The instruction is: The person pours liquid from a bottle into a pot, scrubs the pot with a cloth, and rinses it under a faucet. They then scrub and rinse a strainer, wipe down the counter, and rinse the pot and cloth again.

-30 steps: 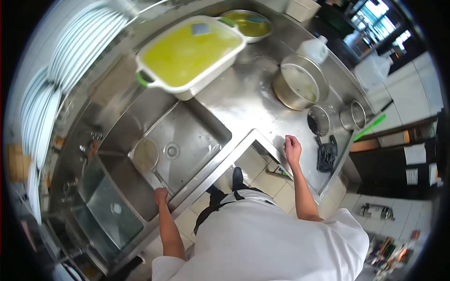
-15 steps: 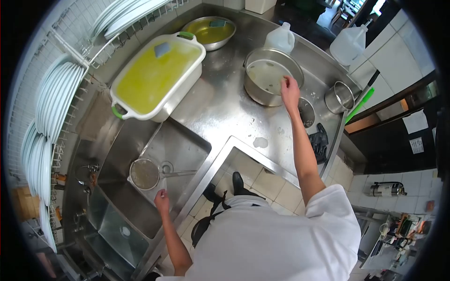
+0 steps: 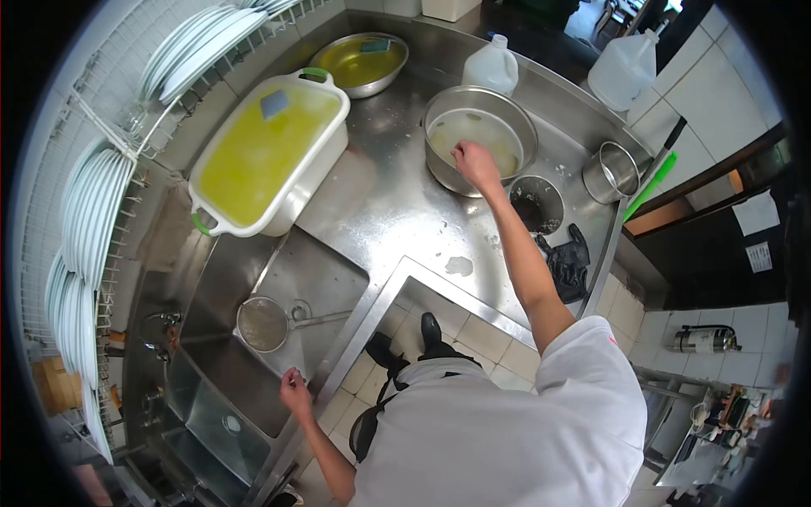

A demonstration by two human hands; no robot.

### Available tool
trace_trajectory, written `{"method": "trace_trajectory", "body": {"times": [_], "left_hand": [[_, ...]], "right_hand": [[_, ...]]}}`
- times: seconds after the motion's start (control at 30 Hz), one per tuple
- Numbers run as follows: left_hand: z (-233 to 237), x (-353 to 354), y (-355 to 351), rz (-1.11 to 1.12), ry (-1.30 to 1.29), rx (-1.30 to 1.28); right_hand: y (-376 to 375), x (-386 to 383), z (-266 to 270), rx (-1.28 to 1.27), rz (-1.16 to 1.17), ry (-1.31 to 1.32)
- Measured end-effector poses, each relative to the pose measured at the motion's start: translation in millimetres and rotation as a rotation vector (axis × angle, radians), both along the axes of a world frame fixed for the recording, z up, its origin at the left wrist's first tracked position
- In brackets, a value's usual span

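Note:
My right hand (image 3: 478, 166) is over the near left part of a round metal pot (image 3: 517, 127), fingers pinched together; anything between them is too small to make out. Cloudy liquid with floating bits lies in the pot. My left hand (image 3: 295, 394), fingers curled, hangs by the front edge of the sink (image 3: 329, 262), and what it may hold is hidden. Just beyond it a round strainer (image 3: 263, 324) rests in the basin. At the upper left a white tub (image 3: 335, 139) with green handles holds yellow-green liquid and a blue-grey sponge (image 3: 274, 104).
Behind the tub is a metal bowl (image 3: 397, 78) of yellow liquid. Plastic jugs (image 3: 491, 69) stand along the back. To the right are a round counter hole (image 3: 537, 205), a metal container (image 3: 610, 173) and black gloves (image 3: 566, 264). White plates (image 3: 95, 211) fill the left rack.
My right hand has moved left across the pot, from its right side to its near left part. My left hand is slightly lower. The view has shifted a little.

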State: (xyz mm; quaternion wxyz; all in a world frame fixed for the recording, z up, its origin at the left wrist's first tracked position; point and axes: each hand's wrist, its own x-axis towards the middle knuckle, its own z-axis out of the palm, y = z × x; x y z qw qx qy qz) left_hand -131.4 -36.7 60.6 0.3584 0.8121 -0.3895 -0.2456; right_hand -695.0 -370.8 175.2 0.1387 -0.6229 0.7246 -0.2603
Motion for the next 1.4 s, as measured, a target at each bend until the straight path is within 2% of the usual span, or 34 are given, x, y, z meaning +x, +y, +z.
{"method": "trace_trajectory", "body": {"times": [0.03, 0.07, 0.1, 0.13, 0.17, 0.23, 0.27, 0.3, 0.37, 0.4, 0.47, 0.53, 0.63, 0.73, 0.8, 0.87, 0.9, 0.97, 1.03, 1.1, 1.17, 1.23, 1.3, 1.33, 1.37, 1.4], "left_hand": [[4, -6, -4, -0.023, -0.07, 0.053], [7, -11, -7, -0.043, -0.142, 0.109], [3, -12, -10, -0.041, -0.146, 0.127], [-3, -10, -11, -0.067, -0.167, 0.069], [-12, -6, -8, -0.092, -0.191, 0.017], [-28, -6, -5, -0.004, -0.158, -0.013], [-23, -17, -2, 0.037, -0.238, 0.016], [-17, -29, -4, 0.083, -0.561, 0.223], [8, -52, -14, 0.093, -0.576, 0.129], [14, -56, -17, 0.069, -0.583, 0.089], [15, -53, -16, 0.17, -0.53, 0.204], [4, -44, -14, 0.12, -0.575, 0.209], [7, -44, -12, 0.104, -0.567, 0.224], [1, -38, -10, 0.097, -0.549, 0.239], [10, -40, -3, 0.067, -0.508, 0.14], [10, -40, 12, 0.006, -0.477, -0.134], [9, -44, 28, 0.019, -0.471, -0.144], [9, -55, 57, 0.002, -0.326, -0.475], [5, -62, 109, -0.157, -0.457, -0.649], [0, -68, 174, -0.28, -0.432, -0.697], [-30, -59, 248, -0.43, -0.354, -0.464], [-62, -47, 334, -0.46, -0.263, -0.159], [-127, -28, 426, -0.431, -0.089, 0.264], [-172, -18, 480, -0.456, -0.012, 0.211], [-182, -19, 525, -0.292, 0.084, 0.416], [-207, -19, 572, -0.244, 0.017, 0.533]], "right_hand": [[3, 1, 0, -0.142, 0.004, 0.062], [6, 3, 2, -0.133, 0.002, 0.061], [12, 8, 4, -0.302, -0.013, 0.085], [22, 13, 3, -0.461, -0.024, 0.104], [32, 15, -2, -0.428, -0.012, 0.092], [47, 17, -10, -0.682, 0.032, 0.063], [59, 19, -14, -0.746, 0.0, 0.078], [76, 20, -21, -0.801, -0.022, 0.087], [103, 13, -34, -0.846, 0.081, 0.203], [118, 13, -40, -0.804, 0.09, 0.195], [156, 5, -58, -0.691, 0.087, 0.172], [197, -6, -70, -0.593, 0.069, 0.156], [260, -20, -69, -0.465, 0.003, 0.202], [315, -19, -56, -0.388, -0.17, 0.082], [350, -20, -49, -0.449, -0.196, 0.168], [387, -17, -43, -0.463, -0.218, 0.205], [406, -15, -41, -0.451, -0.237, 0.167], [444, -12, -40, -0.448, -0.245, 0.131], [487, -17, -49, -0.448, -0.166, 0.184], [532, -26, -63, -0.351, -0.097, 0.263], [571, -28, -83, -0.26, -0.09, 0.246], [593, -51, -121, -0.034, -0.014, 0.31], [598, -60, -162, 0.056, 0.06, -0.102], [594, -52, -167, 0.134, 0.122, -0.092], [589, -41, -174, 0.211, 0.179, -0.077], [580, -28, -187, 0.237, 0.239, -0.111]]}}
